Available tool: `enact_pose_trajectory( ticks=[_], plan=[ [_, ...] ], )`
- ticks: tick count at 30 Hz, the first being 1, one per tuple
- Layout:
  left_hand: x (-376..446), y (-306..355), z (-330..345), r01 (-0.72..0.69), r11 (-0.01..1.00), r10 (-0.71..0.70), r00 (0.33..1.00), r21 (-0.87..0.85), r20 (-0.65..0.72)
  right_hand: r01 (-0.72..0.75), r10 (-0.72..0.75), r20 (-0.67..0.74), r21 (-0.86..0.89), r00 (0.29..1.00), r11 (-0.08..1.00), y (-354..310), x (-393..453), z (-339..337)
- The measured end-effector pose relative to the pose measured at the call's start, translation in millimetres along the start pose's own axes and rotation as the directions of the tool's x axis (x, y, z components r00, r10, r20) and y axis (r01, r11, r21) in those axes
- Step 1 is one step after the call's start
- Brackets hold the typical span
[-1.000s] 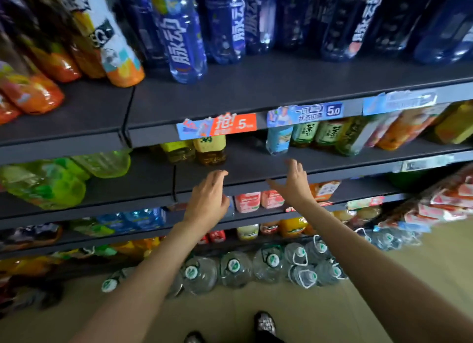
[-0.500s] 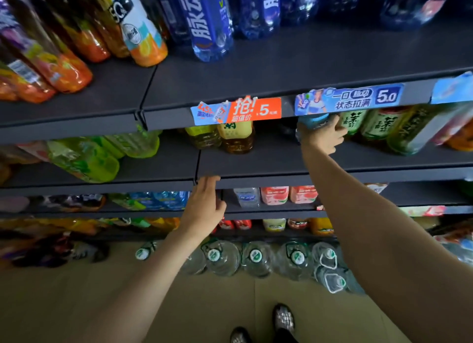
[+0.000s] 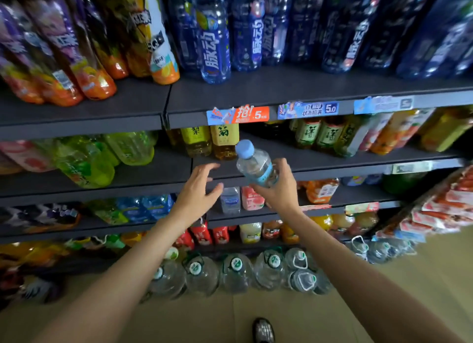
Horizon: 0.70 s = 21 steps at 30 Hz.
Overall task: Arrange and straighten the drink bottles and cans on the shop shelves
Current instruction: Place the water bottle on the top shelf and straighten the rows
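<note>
Gripping a small clear water bottle (image 3: 256, 167) with a pale blue cap, the right hand (image 3: 280, 189) curls its fingers round the lower body of the bottle, which is tilted with its cap toward the upper left and held in the air in front of the second shelf (image 3: 332, 163). The left hand (image 3: 198, 190) hovers just beside it, fingers spread and relaxed, holding nothing, in front of that shelf's front edge.

In this head view, two yellow tea bottles (image 3: 211, 142) stand on the second shelf just behind the held bottle, under an orange price tag (image 3: 239, 115) clipped to the edge of the top shelf (image 3: 281, 86). To their right, past a bare stretch of shelf, stand green tea bottles (image 3: 321, 135), then orange and yellow bottles toward the far right. On the top shelf, tall blue bottles (image 3: 215, 48) fill the middle and right, and orange-bottomed bottles (image 3: 84, 68) the left. Green bottles (image 3: 87, 160) lean on the left section of the second shelf. Below the hands, a small water bottle (image 3: 230, 200) and a pink carton (image 3: 252, 198) stand side by side on the third shelf. Large water jugs (image 3: 235, 273) with green-and-white caps sit on the floor (image 3: 281, 317), and a shoe (image 3: 263, 330) shows at the bottom edge.
</note>
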State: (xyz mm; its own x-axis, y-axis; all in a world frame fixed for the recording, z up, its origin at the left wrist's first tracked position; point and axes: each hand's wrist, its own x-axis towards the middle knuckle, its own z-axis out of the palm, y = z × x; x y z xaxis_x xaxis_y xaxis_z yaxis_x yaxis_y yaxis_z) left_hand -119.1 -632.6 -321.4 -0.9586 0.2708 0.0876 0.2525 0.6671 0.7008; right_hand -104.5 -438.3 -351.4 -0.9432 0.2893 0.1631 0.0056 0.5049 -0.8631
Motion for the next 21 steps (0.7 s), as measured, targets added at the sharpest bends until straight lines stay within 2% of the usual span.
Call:
enact_pose_trajectory(
  ticks=[2,5,12,18,21],
  plan=[
    [-1,24,-23,-0.074,0.986,0.061,0.994,-0.151,-0.092,0.133,-0.133,-0.06,0.0,0.989,0.991,-38,-2,-19],
    [5,66,-65,-0.176,0.959,0.123,0.964,-0.223,-0.235,0.301,-0.297,-0.166,-0.001,0.94,0.953,-106,4,-49],
    [11,118,-161,-0.318,0.947,0.269,0.852,-0.036,-0.45,0.513,-0.479,-0.337,0.015,0.811,0.858,-218,22,-91],
    [26,139,-207,-0.29,0.952,0.292,0.756,0.101,-0.585,0.609,-0.562,-0.385,0.002,0.732,0.793,-266,41,-106],
    [39,154,-214,-0.276,0.951,0.302,0.723,0.141,-0.622,0.648,-0.603,-0.36,0.006,0.712,0.761,-281,51,-114]
  ],
)
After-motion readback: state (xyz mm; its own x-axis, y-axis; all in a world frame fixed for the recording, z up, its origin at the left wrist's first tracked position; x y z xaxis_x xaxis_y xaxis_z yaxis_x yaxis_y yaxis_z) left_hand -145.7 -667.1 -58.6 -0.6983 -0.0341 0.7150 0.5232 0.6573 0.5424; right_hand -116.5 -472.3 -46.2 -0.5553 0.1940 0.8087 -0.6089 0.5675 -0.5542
